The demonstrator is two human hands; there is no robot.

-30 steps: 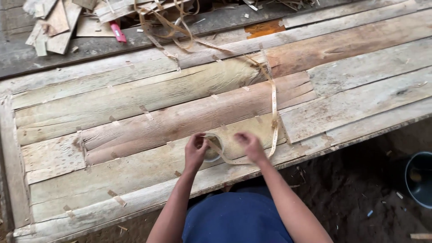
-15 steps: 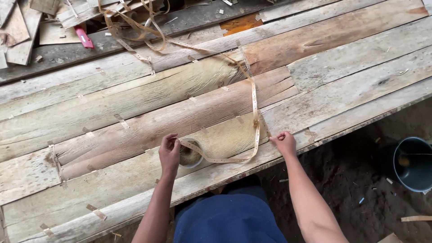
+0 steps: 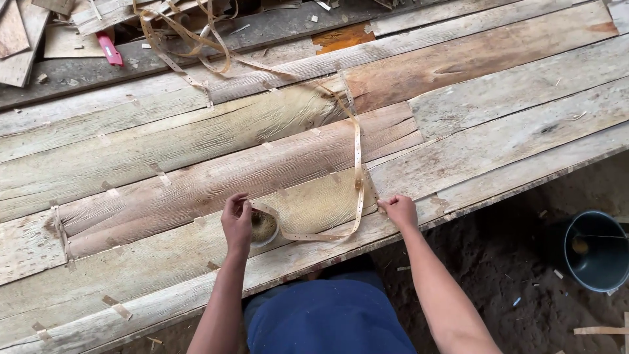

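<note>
Your left hand [image 3: 237, 221] pinches strip roll [image 3: 265, 227]; right hand [image 3: 398, 210] pins strip [image 3: 358, 172] at 3 o'clock. Risk: slack loop kinks (tangle at 12 o'clock).

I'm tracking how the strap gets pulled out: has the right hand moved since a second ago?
Yes. The right hand has slid rightward along the plank edge, away from the left hand and the roll it holds.

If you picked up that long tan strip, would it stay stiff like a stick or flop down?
Probably flop. The strip already curves in a loop between the left hand and right hand, and it lies tangled farther back. It looks thin and flat, so likely light too.
</note>
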